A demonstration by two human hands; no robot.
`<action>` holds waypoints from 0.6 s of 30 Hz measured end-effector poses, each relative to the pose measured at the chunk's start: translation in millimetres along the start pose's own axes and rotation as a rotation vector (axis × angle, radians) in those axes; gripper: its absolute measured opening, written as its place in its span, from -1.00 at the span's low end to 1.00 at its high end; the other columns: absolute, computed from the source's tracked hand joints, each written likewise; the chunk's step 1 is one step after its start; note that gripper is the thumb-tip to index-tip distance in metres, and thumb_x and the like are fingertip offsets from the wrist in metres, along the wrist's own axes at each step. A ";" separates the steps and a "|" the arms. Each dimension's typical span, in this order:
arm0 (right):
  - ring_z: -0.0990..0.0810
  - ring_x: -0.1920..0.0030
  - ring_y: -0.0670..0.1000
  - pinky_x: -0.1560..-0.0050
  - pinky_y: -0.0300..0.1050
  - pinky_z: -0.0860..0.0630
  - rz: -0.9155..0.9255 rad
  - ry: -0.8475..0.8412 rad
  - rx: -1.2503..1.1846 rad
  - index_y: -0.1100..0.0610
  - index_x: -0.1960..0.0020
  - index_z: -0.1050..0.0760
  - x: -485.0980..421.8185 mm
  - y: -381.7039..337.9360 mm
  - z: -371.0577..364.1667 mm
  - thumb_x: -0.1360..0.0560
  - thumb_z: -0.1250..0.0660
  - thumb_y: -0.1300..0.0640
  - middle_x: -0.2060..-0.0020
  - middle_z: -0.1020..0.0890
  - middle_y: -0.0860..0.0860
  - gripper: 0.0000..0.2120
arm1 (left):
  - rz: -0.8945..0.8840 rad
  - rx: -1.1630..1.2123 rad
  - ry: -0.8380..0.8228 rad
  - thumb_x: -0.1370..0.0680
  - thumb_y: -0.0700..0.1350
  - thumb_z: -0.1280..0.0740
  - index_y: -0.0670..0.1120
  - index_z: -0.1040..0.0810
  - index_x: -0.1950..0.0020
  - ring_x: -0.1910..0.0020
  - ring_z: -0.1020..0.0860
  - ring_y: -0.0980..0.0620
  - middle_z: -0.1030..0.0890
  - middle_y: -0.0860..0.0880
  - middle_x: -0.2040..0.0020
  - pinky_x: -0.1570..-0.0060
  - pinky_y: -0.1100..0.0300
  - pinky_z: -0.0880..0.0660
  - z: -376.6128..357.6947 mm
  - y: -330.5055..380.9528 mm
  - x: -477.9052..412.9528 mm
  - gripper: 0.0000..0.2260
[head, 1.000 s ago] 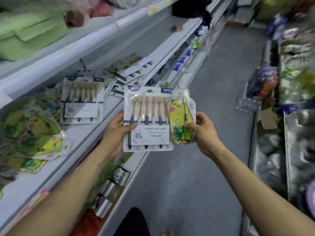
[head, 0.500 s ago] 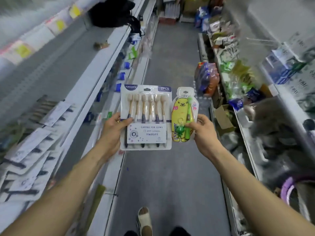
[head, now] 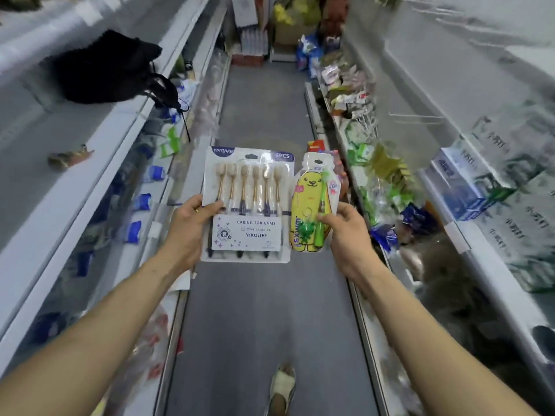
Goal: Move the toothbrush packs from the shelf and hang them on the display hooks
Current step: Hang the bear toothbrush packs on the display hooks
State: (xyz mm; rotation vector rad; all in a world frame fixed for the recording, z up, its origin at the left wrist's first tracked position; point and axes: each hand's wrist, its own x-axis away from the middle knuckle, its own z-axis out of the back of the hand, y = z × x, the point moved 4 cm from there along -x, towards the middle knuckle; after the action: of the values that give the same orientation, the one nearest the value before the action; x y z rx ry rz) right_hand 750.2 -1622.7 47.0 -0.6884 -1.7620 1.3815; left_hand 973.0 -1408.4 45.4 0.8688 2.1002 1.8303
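My left hand (head: pixel 188 232) grips the left edge of a white six-piece toothbrush pack (head: pixel 249 205) with beige brush heads and dark handles. My right hand (head: pixel 345 232) holds a yellow bear-shaped children's toothbrush pack (head: pixel 309 217) with a green brush, by its right edge. Both packs are upright, side by side, over the aisle floor. Bare metal display hooks (head: pixel 417 118) stick out from the white panel on the right, above and beyond the packs.
White shelves (head: pixel 99 151) line the left side, with a black bag (head: pixel 105 67) on top and small blue packets below. The right shelves hold green and mixed packets (head: pixel 378 181) and boxed goods (head: pixel 468 181). Stacked goods close the aisle's far end. My sandalled foot (head: pixel 282 388) shows below.
The view has swung from the left shelf with loose toothbrush packs toward the aisle and the right-hand display. Both hands keep the same packs, held together in front.
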 end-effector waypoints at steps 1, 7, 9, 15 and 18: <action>-0.76 -0.10 0.14 -0.21 0.22 -0.65 -0.007 -0.007 0.001 0.24 -0.28 -0.50 -24.4 -8.5 0.2 -0.56 -0.39 0.37 -0.06 -0.77 0.09 -0.69 | -0.002 0.012 0.026 -0.63 -0.25 -0.39 -0.29 -0.60 -0.27 -0.01 -0.74 -0.08 -0.72 -0.24 -0.14 0.08 0.08 -0.69 -8.0 6.2 -19.9 -0.77; -0.76 -0.07 0.12 -0.09 0.15 -0.69 0.024 -0.053 0.037 0.27 -0.29 -0.49 -168.7 -61.1 -26.1 -0.55 -0.41 0.36 -0.07 -0.76 0.13 -0.67 | -0.057 0.027 0.113 -0.61 -0.23 -0.42 -0.24 -0.65 -0.18 0.02 -0.73 -0.04 -0.75 -0.14 -0.04 0.01 0.09 -0.66 -35.3 48.6 -143.7 -0.83; -0.77 -0.05 0.11 -0.01 0.10 -0.70 0.027 -0.062 0.047 0.25 -0.29 -0.52 -214.0 -72.4 -41.9 -0.54 -0.42 0.35 -0.03 -0.77 0.08 -0.68 | -0.072 0.040 0.123 -0.61 -0.23 -0.43 -0.19 -0.68 -0.14 0.02 -0.73 -0.03 -0.77 -0.10 -0.01 -0.05 0.06 -0.66 -40.9 61.0 -189.9 -0.87; -0.76 0.02 0.07 -0.01 0.11 -0.70 0.050 -0.057 0.021 0.25 -0.25 -0.50 -353.1 -108.4 -99.1 -0.56 -0.39 0.37 -0.02 -0.74 0.10 -0.73 | -0.108 0.066 0.082 -0.60 -0.22 -0.44 -0.16 -0.70 -0.19 -0.09 -0.72 -0.14 -0.75 -0.17 -0.12 -0.15 -0.06 -0.64 -59.6 95.2 -342.9 -0.82; -0.76 -0.03 0.14 -0.10 0.18 -0.70 0.060 -0.031 0.009 0.26 -0.26 -0.51 -419.6 -129.7 -126.6 -0.56 -0.40 0.38 -0.10 -0.72 0.20 -0.72 | -0.117 0.054 0.024 -0.61 -0.21 -0.44 -0.17 -0.69 -0.22 -0.14 -0.71 -0.15 -0.72 -0.21 -0.18 -0.19 -0.05 -0.63 -69.8 118.9 -425.5 -0.81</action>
State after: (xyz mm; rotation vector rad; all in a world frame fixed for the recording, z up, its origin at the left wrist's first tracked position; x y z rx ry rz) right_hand 1092.9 -1922.9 82.7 -0.7238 -1.7704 1.4467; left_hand 1310.3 -1699.6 84.0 0.7229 2.1758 1.7411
